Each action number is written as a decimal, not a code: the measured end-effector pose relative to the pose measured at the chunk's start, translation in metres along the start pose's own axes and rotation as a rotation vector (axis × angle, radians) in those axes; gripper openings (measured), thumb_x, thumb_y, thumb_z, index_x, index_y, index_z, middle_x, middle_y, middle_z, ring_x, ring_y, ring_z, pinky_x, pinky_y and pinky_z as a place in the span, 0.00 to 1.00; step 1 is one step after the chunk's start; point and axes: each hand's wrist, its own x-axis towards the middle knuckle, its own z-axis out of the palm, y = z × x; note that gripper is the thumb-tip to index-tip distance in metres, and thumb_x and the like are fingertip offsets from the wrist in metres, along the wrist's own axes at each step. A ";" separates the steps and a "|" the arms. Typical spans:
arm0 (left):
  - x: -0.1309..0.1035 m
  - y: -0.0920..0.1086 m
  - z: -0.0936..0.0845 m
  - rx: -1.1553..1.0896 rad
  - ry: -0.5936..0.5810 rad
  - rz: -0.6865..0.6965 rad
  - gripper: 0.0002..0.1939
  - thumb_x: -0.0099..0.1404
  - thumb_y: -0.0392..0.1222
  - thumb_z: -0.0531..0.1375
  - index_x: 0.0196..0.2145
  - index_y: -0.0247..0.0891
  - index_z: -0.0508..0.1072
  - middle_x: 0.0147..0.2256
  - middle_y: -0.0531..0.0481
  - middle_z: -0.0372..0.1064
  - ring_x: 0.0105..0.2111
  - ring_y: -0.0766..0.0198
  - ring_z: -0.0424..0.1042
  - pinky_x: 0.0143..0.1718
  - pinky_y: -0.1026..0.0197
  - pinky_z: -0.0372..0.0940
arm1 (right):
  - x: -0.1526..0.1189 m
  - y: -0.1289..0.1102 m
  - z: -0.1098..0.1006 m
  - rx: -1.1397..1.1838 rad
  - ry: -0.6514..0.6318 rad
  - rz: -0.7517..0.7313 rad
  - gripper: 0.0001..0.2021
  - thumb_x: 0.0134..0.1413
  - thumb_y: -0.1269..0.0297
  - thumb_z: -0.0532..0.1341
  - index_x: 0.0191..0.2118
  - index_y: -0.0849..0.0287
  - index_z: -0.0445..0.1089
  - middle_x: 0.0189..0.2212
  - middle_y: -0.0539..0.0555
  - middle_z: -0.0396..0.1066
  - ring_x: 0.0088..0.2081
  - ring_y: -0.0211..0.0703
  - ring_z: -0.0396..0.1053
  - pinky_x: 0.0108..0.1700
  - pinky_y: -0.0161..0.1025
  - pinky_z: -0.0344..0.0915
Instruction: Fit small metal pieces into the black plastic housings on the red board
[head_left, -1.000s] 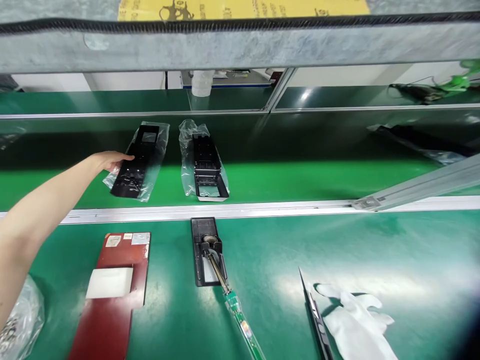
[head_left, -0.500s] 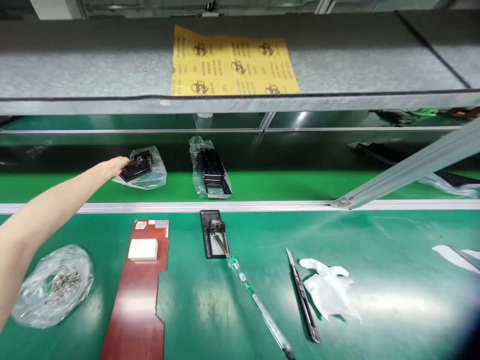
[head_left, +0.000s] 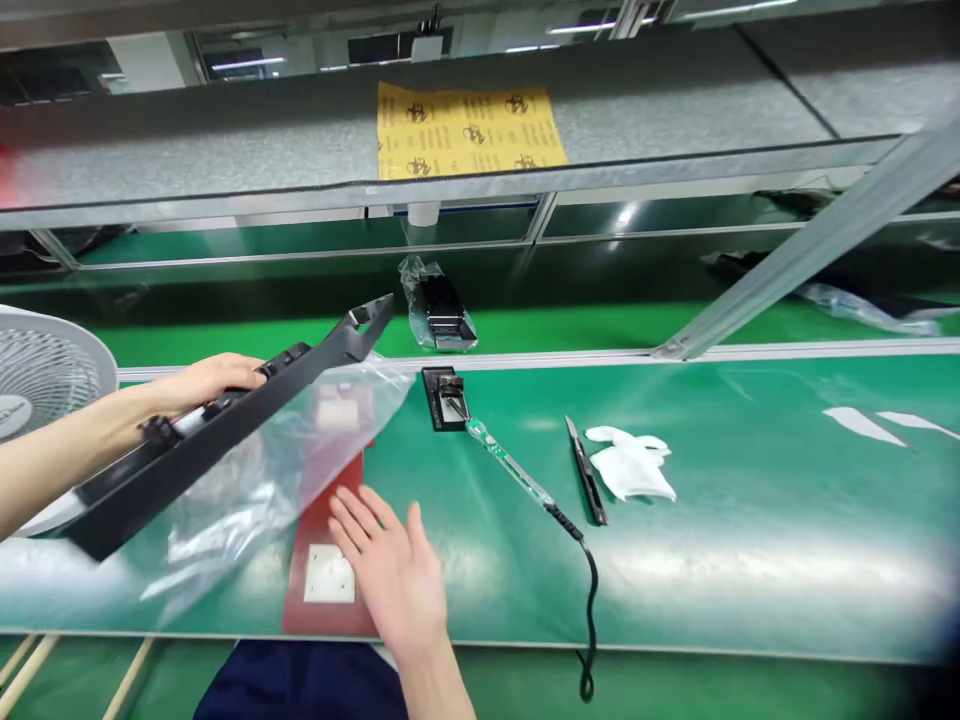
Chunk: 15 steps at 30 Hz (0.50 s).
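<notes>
My left hand (head_left: 214, 380) grips a long black plastic part (head_left: 255, 425), raised and tilted above the left side of the bench. A clear plastic bag (head_left: 367, 390) hangs around or under the part; how they join I cannot tell. My right hand (head_left: 397, 570), fingers stretched and holding nothing, hovers over the edge of a red board (head_left: 296, 575). Beside its fingers, a white block with small holes (head_left: 330, 575) lies on that board.
A soldering iron (head_left: 517, 470) rests in its black stand (head_left: 433, 408), its cord hanging over the front edge. To its right lie a utility knife (head_left: 586, 475) and a white glove (head_left: 630, 465). Another bagged black part (head_left: 442, 305) sits behind; a fan (head_left: 52, 370) stands left.
My left hand has brought the long black part and its bag from the back strip towards me. My right hand has come into view. The camera view has shifted, showing the fan and front edge.
</notes>
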 end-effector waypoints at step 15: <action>-0.039 -0.037 -0.020 0.868 -0.587 0.074 0.16 0.66 0.37 0.46 0.44 0.35 0.71 0.43 0.45 0.71 0.43 0.60 0.69 0.45 0.65 0.60 | -0.012 0.008 0.009 0.002 -0.012 0.179 0.25 0.51 0.40 0.63 0.45 0.54 0.72 0.53 0.56 0.63 0.55 0.56 0.61 0.55 0.54 0.62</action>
